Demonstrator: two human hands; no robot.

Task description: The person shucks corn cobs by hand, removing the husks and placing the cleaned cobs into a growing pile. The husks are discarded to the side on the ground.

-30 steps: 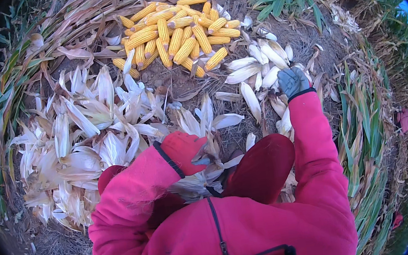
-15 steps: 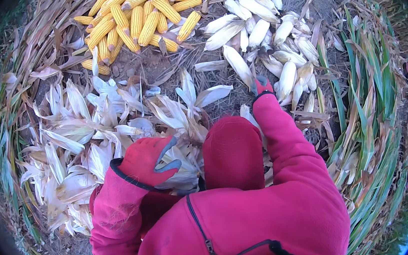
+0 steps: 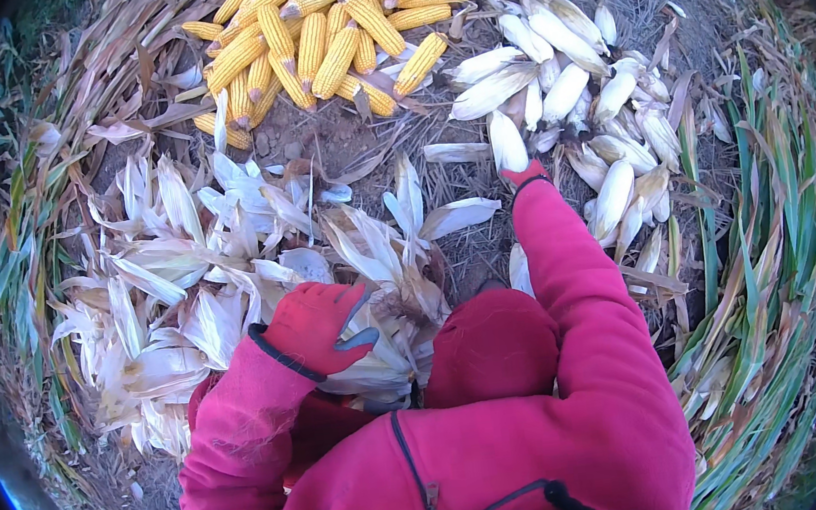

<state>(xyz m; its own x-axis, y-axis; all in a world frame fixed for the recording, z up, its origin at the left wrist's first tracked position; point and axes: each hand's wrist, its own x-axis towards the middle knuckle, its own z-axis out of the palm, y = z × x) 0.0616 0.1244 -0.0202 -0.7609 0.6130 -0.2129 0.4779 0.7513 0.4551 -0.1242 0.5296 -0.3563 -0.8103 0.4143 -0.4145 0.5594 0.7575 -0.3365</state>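
My right hand [image 3: 526, 174], in a red and grey glove, reaches forward to the left edge of a pile of husked-over corn ears [image 3: 607, 147]. Its fingers close round the near end of one pale, husk-covered ear of corn [image 3: 508, 141], which points away from me; that end is hidden by the glove. My left hand [image 3: 321, 327], gloved the same way, hovers over loose husks [image 3: 378, 344] with thumb and fingers apart and nothing between them.
Bare yellow corn cobs [image 3: 334, 47] lie heaped at the far side. A broad mound of stripped husks [image 3: 172, 302] spreads at the left. Long green and dry corn stalks [image 3: 749, 287] curve along the right edge. My red-clad knee [image 3: 489, 346] rises between my arms.
My right hand has shifted left onto the near end of the ear, which has turned to point more directly away. The view has shifted slightly; my left hand stays open over the husks.
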